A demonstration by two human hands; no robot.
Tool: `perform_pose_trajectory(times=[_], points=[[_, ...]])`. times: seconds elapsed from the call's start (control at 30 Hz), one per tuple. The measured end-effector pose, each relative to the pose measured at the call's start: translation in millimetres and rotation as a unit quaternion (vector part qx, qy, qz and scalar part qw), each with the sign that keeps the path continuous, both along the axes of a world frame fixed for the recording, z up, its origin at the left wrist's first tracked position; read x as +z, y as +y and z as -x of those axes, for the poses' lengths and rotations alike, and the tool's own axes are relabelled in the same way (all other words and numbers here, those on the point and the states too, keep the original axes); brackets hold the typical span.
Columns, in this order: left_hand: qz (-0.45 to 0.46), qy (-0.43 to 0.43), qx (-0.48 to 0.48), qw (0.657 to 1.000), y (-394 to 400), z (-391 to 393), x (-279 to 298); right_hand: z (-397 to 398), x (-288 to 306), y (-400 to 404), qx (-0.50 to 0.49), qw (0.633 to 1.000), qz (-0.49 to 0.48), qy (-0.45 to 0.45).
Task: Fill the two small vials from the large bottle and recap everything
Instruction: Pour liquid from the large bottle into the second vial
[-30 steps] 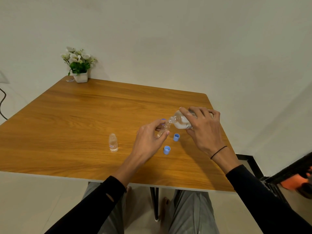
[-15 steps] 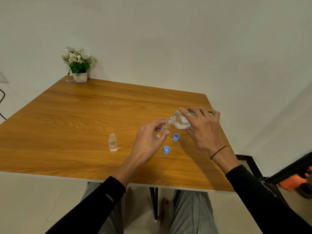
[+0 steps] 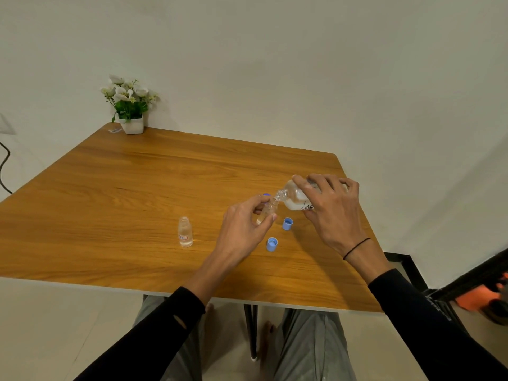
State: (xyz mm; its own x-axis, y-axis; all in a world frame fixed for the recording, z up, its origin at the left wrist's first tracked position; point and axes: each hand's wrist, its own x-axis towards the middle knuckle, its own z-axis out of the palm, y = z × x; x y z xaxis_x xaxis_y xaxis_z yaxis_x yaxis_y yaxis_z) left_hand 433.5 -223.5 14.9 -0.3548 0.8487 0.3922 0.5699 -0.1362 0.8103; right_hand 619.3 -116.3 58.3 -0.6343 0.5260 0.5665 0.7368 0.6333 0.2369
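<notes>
My right hand [image 3: 331, 209] grips the large clear bottle [image 3: 295, 198], tipped on its side with its open neck pointing left. My left hand [image 3: 243, 229] holds a small clear vial [image 3: 268, 209] tilted, its mouth touching the bottle's neck. A second small vial [image 3: 185, 232] stands upright and uncapped on the wooden table [image 3: 137, 193], to the left of my left hand, with clear liquid in it. Two blue caps [image 3: 287, 223] [image 3: 272, 244] lie open side up between my hands. A third blue cap [image 3: 266, 194] peeks out behind my left fingers.
A white pot of white flowers [image 3: 129, 108] stands at the table's far left corner. The table's right edge runs close to my right hand. A black frame and an orange object [image 3: 483, 295] sit on the floor at the right. A black cable [image 3: 4, 166] hangs at the left wall.
</notes>
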Motion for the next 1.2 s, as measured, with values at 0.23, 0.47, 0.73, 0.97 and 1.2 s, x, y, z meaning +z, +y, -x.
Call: perform_pose_trajectory(times=[0.23, 0.47, 0.73, 0.97, 1.2], points=[[-0.001, 0.003, 0.003, 1.000, 1, 1, -1, 1, -1, 1, -0.003, 1.000, -0.002, 0.000], [-0.002, -0.011, -0.001, 1.000, 2, 2, -3, 1, -5, 1, -0.010, 1.000, -0.001, 0.007], [-0.007, -0.032, -0.006, 0.999, 7, 3, -5, 0, -16, 3, -0.022, 0.999, 0.020, 0.021], [-0.019, -0.064, -0.008, 0.998, 8, 2, -8, 0, -24, 5, -0.008, 0.984, 0.139, 0.114], [0.010, -0.079, -0.008, 0.997, 10, 10, -21, 7, -36, 26, -0.028, 0.883, 0.320, 0.342]])
